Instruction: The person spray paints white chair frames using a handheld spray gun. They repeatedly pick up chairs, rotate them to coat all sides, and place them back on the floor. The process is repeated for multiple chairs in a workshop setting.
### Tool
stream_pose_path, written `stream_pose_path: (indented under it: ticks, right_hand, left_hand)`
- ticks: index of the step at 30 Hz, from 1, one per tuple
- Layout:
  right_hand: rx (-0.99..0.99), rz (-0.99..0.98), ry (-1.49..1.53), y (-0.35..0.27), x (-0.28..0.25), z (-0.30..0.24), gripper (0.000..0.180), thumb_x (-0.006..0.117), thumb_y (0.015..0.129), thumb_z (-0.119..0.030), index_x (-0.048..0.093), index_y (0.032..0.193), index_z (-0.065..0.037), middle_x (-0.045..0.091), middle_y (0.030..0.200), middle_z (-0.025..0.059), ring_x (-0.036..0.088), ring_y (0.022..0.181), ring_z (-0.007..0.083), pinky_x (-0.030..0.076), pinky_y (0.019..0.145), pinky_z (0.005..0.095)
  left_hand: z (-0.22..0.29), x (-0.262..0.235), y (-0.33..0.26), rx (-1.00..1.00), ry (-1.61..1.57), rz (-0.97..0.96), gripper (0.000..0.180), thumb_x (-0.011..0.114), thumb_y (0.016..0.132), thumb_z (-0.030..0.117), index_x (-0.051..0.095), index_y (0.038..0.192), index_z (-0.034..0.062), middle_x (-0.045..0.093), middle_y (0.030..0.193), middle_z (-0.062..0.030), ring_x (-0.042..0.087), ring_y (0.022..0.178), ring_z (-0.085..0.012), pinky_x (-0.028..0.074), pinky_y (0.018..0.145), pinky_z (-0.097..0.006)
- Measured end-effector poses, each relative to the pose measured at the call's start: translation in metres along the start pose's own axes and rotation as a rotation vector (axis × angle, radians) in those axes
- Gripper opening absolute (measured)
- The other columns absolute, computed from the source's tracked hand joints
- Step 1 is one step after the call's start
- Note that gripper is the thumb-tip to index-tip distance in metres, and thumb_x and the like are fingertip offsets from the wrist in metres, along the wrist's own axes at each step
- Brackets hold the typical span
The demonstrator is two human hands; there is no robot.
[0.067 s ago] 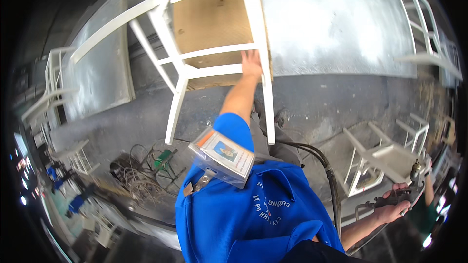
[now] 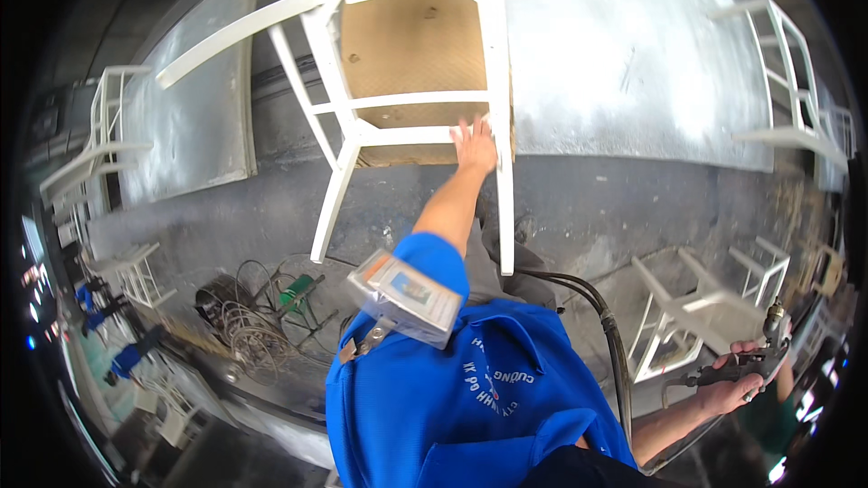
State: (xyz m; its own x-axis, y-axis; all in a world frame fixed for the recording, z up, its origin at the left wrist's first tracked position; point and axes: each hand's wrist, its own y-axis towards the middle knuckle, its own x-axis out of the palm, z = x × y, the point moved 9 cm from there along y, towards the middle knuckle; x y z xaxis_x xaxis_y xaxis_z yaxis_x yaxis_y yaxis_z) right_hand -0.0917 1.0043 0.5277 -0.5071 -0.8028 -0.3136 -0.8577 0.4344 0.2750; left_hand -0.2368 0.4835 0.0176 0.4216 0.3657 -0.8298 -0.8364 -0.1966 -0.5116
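A white wooden chair frame (image 2: 330,203) lies tipped over ahead of me on a brown board (image 2: 416,50), legs toward me. My left hand (image 2: 476,146) rests on its lower rail, close to the right leg, with fingers stretched out and apart. Off to the right, my right hand (image 2: 731,392) is wrapped round a metal spray gun (image 2: 734,367), held well away from the chair. Part of its grip is hidden by the fingers.
Dark hoses (image 2: 592,294) run along my right side. Tangled hose and wire (image 2: 258,325) lie on the floor at left. More white chairs stand at left (image 2: 113,145) and right (image 2: 696,307). Grey metal sheets (image 2: 633,72) flank the board. A person's arm (image 2: 785,378) shows at far right.
My left hand has drawn back toward me from between the chair's rails onto the lower rail. The spray gun stays in my right hand. The whole view has shifted slightly.
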Motion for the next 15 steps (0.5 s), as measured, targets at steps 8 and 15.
stream_pose_path:
  ticks: [8, 15]
  right_hand:
    - [-0.175, -0.115, 0.265, 0.137, 0.089, -0.009, 0.072, 0.057, 0.1, -0.061, 0.052, 0.137, 0.0, 0.065, 0.11, 0.0111, 0.068, 0.09, 0.0169, 0.052, 0.054, 0.0221]
    - [-0.445, -0.195, 0.421, 0.268, 0.139, -0.088, 0.056, 0.054, 0.108, -0.044, 0.049, 0.148, -0.005, 0.067, 0.1, 0.0089, 0.065, 0.079, 0.0126, 0.048, 0.048, 0.0211]
  left_hand:
    - [-0.087, 0.084, -0.163, -0.267, -0.484, -0.173, 0.055, 0.057, 0.099, 0.039, 0.055, 0.146, 0.0119, 0.061, 0.143, -0.0179, 0.055, 0.134, -0.0365, 0.043, 0.111, -0.047]
    - [-0.017, 0.094, -0.235, -0.202, -0.834, 0.075, 0.048, 0.058, 0.099, 0.03, 0.06, 0.141, 0.0089, 0.068, 0.129, -0.0228, 0.064, 0.125, -0.035, 0.048, 0.107, -0.041]
